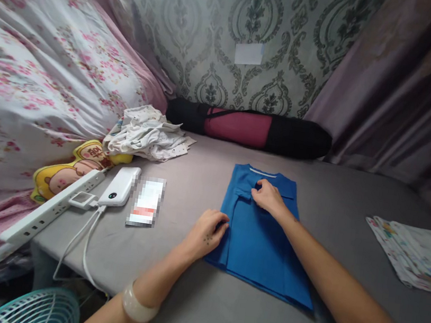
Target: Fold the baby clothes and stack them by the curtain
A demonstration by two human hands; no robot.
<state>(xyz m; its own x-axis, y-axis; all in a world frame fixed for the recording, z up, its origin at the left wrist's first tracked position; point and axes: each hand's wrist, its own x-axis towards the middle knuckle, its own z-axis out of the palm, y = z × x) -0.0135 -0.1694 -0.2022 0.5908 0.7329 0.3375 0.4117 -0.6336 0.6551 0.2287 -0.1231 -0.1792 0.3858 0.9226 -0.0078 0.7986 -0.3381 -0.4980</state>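
Observation:
A blue shirt (263, 248) lies folded on the grey cloth-covered surface, with its neckline at the far end. Its left side is turned inward in a narrow strip. My right hand (267, 196) is on the upper part of the shirt, thumb and forefinger pinching fabric near the end of the folded sleeve. At the shirt's left edge, my left hand (209, 231) has its fingers curled and closed on the fabric. A pale bangle (139, 303) circles my left wrist.
To the left are a phone (146, 201), a white power bank (120, 186) with cables, and a power strip (55, 203). Crumpled white clothes (149, 133) and a black-and-red bag (244, 128) lie behind. Folded cloths (417, 254) rest at right; a fan (38, 310) stands below.

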